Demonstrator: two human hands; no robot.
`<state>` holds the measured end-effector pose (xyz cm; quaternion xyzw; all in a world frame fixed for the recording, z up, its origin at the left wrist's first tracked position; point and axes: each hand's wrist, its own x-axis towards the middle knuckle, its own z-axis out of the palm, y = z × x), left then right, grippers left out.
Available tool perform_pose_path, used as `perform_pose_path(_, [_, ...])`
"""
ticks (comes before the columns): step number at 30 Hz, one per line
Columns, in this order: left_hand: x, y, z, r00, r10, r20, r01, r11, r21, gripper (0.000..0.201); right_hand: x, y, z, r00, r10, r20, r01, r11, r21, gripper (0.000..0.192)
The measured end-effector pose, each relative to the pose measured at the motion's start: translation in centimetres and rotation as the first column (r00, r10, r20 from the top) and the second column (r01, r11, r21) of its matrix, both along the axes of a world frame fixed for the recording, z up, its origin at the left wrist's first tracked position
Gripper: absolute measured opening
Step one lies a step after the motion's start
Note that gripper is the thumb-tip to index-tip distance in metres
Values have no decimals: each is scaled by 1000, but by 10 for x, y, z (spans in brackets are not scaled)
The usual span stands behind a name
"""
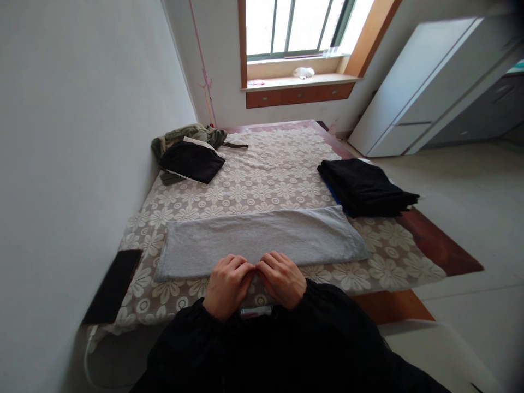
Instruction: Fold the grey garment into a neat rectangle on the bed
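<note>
A grey towel (262, 237) lies folded into a long strip across the near part of a table covered with a white flowered lace cloth (270, 174). My left hand (227, 284) and my right hand (282, 278) rest side by side on the towel's near edge at its middle, fingers curled down and pinching the fabric. Both arms wear black sleeves.
A stack of folded black cloth (364, 188) sits at the table's right edge. A black garment (191, 161) lies on olive clothing (188, 135) at the far left. A dark flat phone-like slab (112, 284) lies at the near left corner. A white cabinet (426, 87) stands at the right.
</note>
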<state>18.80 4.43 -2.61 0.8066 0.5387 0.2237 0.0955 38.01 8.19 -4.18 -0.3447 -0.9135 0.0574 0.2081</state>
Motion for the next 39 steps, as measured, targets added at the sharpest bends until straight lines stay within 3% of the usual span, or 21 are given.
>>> perform_pose_path(16, [-23,0,-3,999,8,52,-8,1000,3,9,31,10,-1,998,14,-55,-14,1000,9,13])
perform_pose_path(39, [-91,-15,2,1000,5,-26,-2,994,109,17,119,15,-6,997,-81,-19,83,993,90,16])
